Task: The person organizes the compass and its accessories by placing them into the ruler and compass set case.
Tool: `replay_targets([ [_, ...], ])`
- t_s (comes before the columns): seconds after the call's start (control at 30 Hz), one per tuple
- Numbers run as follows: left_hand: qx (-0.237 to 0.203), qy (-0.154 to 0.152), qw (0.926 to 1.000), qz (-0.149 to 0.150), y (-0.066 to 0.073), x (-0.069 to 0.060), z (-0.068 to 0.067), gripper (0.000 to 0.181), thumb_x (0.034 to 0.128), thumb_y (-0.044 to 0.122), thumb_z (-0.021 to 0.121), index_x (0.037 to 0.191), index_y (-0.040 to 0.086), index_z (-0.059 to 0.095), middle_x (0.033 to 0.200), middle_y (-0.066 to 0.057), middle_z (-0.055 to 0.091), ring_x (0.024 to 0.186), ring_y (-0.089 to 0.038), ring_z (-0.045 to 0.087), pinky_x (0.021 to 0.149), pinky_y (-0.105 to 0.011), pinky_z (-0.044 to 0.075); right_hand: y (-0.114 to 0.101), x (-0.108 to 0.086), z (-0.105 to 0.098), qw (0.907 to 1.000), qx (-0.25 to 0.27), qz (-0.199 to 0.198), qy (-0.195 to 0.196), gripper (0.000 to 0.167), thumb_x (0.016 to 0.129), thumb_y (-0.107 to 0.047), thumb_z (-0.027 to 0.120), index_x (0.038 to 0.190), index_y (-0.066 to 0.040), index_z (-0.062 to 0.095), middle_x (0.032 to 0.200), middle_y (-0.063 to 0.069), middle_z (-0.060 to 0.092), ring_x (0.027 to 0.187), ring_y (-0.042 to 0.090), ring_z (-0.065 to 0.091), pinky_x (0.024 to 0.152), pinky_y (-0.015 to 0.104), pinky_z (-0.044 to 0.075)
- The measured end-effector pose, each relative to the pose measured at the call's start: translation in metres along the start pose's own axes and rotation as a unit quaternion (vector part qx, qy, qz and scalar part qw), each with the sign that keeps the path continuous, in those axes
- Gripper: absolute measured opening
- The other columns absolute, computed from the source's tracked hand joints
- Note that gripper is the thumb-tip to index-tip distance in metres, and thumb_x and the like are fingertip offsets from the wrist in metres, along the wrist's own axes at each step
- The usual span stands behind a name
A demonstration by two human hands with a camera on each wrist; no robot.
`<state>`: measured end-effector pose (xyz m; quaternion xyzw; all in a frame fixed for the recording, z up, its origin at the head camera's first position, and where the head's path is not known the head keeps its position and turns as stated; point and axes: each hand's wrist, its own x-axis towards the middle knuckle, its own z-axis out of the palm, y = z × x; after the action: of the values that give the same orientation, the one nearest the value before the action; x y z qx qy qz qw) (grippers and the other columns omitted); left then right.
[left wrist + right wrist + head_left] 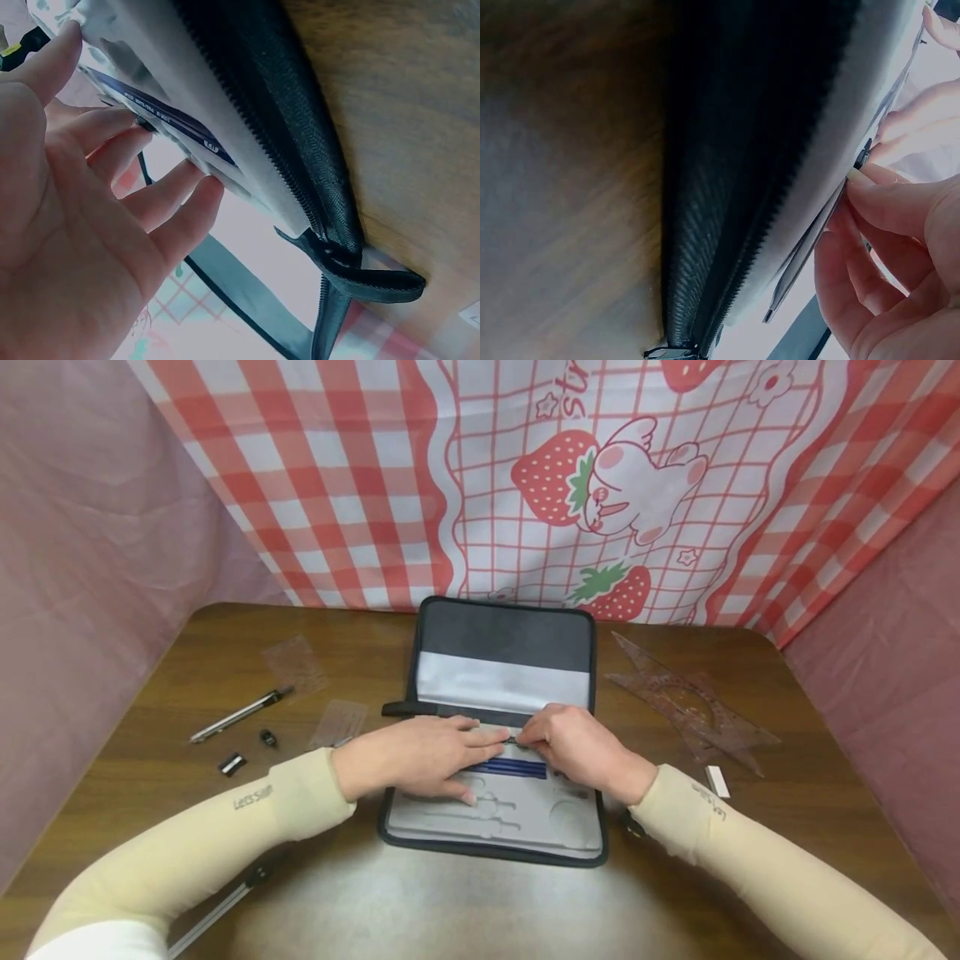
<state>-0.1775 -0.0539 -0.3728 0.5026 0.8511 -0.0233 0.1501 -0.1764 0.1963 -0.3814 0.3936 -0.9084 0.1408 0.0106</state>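
A zippered case (506, 847) lies unfolded in front of me, its grey moulded tray (450, 822) in the near half. My left hand (423, 753) rests over the tray with extended fingers, fingertips by the upper slot. In the left wrist view, its fingertips touch the tray and a small black part (142, 122). My right hand (581, 747) pinches a slim grey-and-black tool (810, 251) with thumb and fingers at that slot; its exact kind is partly hidden. Dark blue pencils (513, 767) lie in the tray just below the fingers.
On the left lie a compass (238, 716), a small black part (267, 738), an eraser-like block (232, 764) and clear plastic pieces (337, 723). Transparent set squares (697, 710) and a white eraser (717, 782) lie right. Another compass (217, 914) sits near the left forearm.
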Motion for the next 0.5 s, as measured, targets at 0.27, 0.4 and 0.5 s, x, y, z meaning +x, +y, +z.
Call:
replay_targets([
  [0.27, 0.004, -0.010, 0.9998, -0.015, 0.003, 0.002, -0.003, 0.080, 0.0938, 0.060, 0.057, 0.159, 0.026, 0.025, 0.163, 0.013, 0.016, 0.144, -0.028, 0.032, 0.104, -0.049, 0.043, -0.001, -0.001, 0.000, 0.9998, -0.019, 0.004, -0.004, 0.017, 0.087, 0.000, 0.074, 0.100, -0.010, 0.080, 0.099, 0.001, 0.072, 0.092, 0.015, 0.064, 0.081, 0.035, 0.054],
  [0.4, 0.010, -0.018, 0.9996, -0.019, 0.005, 0.002, -0.002, 0.080, 0.0944, 0.060, 0.055, 0.159, 0.027, 0.022, 0.164, 0.014, 0.014, 0.145, -0.029, 0.030, 0.104, -0.050, 0.042, 0.002, -0.006, 0.000, 0.9998, -0.013, 0.002, -0.012, 0.019, 0.088, -0.001, 0.073, 0.104, -0.010, 0.080, 0.101, 0.003, 0.067, 0.093, 0.018, 0.057, 0.080, 0.036, 0.052],
  [0.5, 0.015, -0.019, 0.9995, -0.021, 0.007, 0.002, -0.001, 0.080, 0.0946, 0.059, 0.056, 0.159, 0.027, 0.021, 0.164, 0.014, 0.013, 0.145, -0.031, 0.031, 0.105, -0.049, 0.042, 0.010, -0.012, -0.005, 0.9998, -0.002, 0.000, -0.018, 0.020, 0.091, -0.006, 0.072, 0.110, -0.009, 0.078, 0.105, 0.004, 0.065, 0.096, 0.019, 0.057, 0.084, 0.038, 0.052],
])
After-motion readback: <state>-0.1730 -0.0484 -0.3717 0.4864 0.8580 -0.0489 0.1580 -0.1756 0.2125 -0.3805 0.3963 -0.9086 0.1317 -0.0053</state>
